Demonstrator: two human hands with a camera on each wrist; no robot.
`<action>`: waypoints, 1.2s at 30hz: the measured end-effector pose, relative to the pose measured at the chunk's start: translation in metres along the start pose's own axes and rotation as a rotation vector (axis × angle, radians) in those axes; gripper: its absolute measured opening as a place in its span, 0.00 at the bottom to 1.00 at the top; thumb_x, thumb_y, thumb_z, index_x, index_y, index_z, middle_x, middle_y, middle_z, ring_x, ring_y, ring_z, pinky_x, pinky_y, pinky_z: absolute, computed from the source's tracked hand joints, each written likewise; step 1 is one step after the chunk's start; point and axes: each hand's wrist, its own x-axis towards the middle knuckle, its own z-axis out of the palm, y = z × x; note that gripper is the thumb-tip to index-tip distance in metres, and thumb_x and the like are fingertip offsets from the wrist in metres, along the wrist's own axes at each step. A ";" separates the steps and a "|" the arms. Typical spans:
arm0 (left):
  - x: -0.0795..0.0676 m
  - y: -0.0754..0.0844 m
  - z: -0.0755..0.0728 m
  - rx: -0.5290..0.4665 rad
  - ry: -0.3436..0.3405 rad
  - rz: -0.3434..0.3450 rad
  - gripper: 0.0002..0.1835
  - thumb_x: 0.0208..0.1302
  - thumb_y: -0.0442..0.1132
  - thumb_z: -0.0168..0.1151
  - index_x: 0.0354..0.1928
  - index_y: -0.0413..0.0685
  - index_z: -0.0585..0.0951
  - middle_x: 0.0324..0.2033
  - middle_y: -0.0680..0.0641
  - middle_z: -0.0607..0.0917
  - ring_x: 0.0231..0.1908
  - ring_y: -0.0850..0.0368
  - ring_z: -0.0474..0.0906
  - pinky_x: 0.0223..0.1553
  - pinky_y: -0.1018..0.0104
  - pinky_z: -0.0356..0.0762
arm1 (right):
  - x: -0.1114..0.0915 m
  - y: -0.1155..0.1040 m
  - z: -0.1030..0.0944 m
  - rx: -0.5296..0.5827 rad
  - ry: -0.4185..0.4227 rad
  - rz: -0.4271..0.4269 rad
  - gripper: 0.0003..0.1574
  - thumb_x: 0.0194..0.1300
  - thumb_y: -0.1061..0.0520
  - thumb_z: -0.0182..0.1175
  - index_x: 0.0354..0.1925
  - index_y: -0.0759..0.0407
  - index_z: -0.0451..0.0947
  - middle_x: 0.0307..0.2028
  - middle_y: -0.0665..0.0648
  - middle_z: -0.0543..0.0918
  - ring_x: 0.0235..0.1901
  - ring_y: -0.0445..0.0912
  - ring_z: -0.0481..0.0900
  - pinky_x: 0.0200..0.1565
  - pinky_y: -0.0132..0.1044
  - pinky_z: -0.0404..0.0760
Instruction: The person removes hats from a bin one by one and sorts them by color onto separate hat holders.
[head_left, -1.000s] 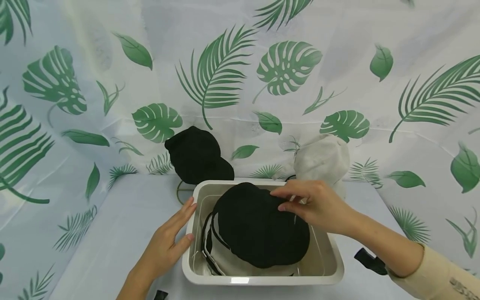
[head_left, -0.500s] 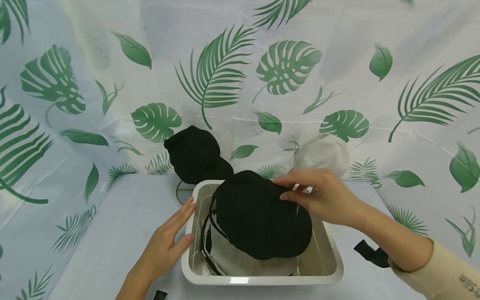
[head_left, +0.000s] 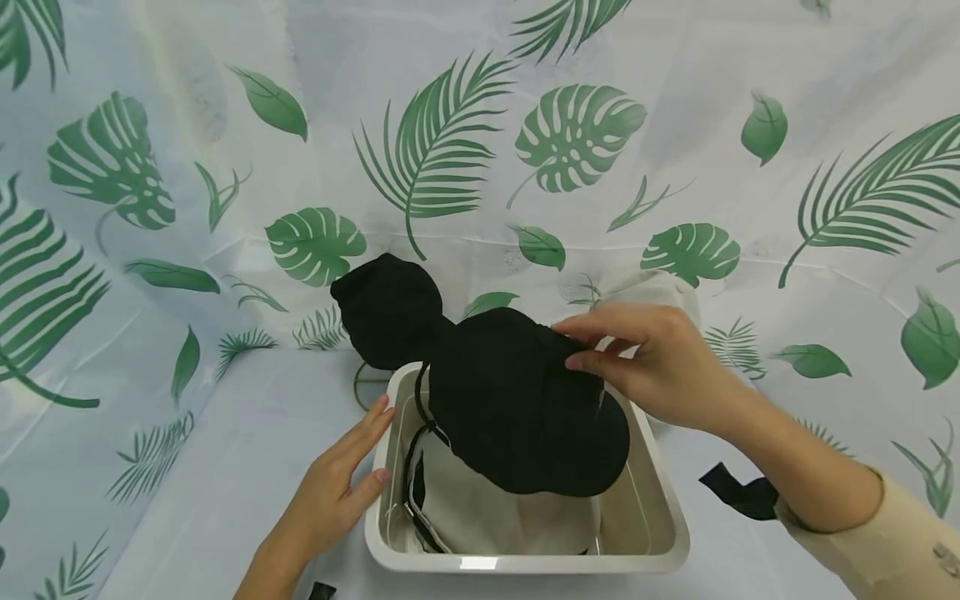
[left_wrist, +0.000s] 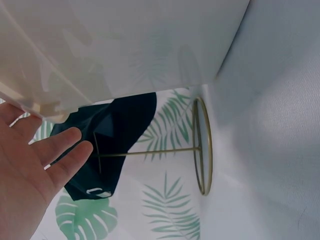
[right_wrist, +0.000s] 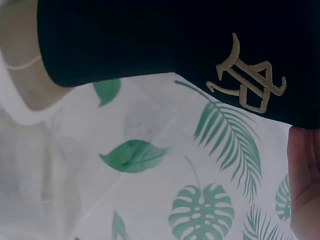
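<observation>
My right hand (head_left: 667, 362) pinches the crown of a black baseball cap (head_left: 517, 408) between fingertips and thumb. The cap hangs tilted over a cream plastic basin (head_left: 435, 562), its far end rising past the back rim. Tan embroidered lettering (right_wrist: 252, 82) shows on the cap in the right wrist view. Beneath it, a pale cap (head_left: 480, 508) with black edging lies in the basin, partly hidden. My left hand (head_left: 333, 479) has its fingers extended, the tips resting against the basin's left rim.
Behind the basin at left, another black cap (head_left: 386, 312) sits on a gold wire stand (left_wrist: 202, 150). A whitish cap (head_left: 663, 287) stands at back right, mostly behind my right hand. One black strap (head_left: 738, 492) lies to the right, another (head_left: 322, 591) at the front. A leaf-print sheet hangs behind.
My right hand has risen with the black cap, lifting it up and back and uncovering more of the pale cap below. The left hand has stayed at the rim.
</observation>
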 end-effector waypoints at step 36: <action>0.000 0.000 -0.002 0.034 -0.025 -0.004 0.36 0.73 0.41 0.62 0.81 0.51 0.65 0.81 0.50 0.61 0.77 0.50 0.63 0.73 0.77 0.52 | 0.066 0.013 0.007 -0.073 0.163 0.099 0.21 0.57 0.75 0.74 0.50 0.64 0.89 0.40 0.55 0.91 0.38 0.41 0.83 0.38 0.24 0.82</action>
